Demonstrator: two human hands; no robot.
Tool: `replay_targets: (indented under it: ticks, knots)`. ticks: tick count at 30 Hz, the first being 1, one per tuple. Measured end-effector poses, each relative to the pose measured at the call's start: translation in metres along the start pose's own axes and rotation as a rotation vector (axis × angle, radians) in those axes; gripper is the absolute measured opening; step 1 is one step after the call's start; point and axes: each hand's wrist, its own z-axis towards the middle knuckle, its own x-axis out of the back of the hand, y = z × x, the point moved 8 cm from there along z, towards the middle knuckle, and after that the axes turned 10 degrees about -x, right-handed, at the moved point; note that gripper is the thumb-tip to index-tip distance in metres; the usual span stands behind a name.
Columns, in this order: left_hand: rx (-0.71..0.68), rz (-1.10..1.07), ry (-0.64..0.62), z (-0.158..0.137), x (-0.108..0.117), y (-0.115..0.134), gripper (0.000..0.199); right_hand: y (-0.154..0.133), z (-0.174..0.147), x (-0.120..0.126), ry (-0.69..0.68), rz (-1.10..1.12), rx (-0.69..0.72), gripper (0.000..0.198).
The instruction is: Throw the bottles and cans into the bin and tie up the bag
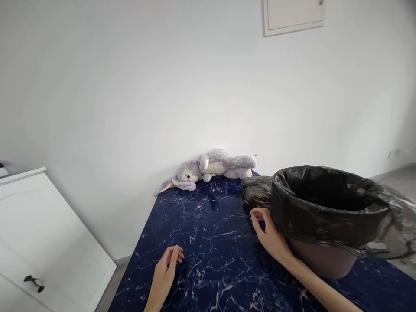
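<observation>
My left hand (165, 271) is at the near part of the dark blue marbled tabletop (208, 234). Its fingers are loosely bent and slightly apart, and nothing shows in them. My right hand (268, 232) is beside the bin (325, 258), which has a black plastic bag (312, 221) folded over its rim. Its fingers curve with a gap to the thumb, and I see nothing in the grasp. Just beyond those fingers lies a bunched, see-through dark part of plastic bag (258, 190). Whether the right hand touches the bin or the bag, I cannot tell.
A grey plush rabbit (211, 167) lies on its side at the table's far edge, against the white wall (195, 86). To the left stands a white cabinet (42, 234) with a dark handle (34, 283). A wall panel (294, 15) is high up. Loose bag plastic spreads right of the bin.
</observation>
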Motion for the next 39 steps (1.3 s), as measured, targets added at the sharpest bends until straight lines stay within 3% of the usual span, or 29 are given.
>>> replay_targets:
  ticks: [14, 22, 25, 32, 39]
  knots:
    - [-0.011, 0.096, -0.039, -0.003, -0.003, 0.003, 0.054, 0.02, 0.0, 0.019, 0.051, -0.035, -0.026, 0.022]
    - [-0.05, 0.176, -0.061, -0.01, -0.008, 0.012, 0.05, -0.004, -0.033, -0.031, -0.362, -0.055, 0.086, 0.012]
    - [-0.085, 0.214, -0.082, -0.013, -0.014, 0.018, 0.048, -0.013, -0.039, -0.039, -0.455, -0.082, 0.11, 0.016]
    - [-0.196, 0.474, -0.196, -0.02, -0.031, 0.024, 0.046, -0.011, -0.039, -0.038, -0.471, -0.082, 0.083, 0.016]
    - [-0.218, 0.525, -0.257, -0.02, -0.036, 0.024, 0.043, -0.011, -0.038, -0.038, -0.468, -0.078, 0.094, 0.017]
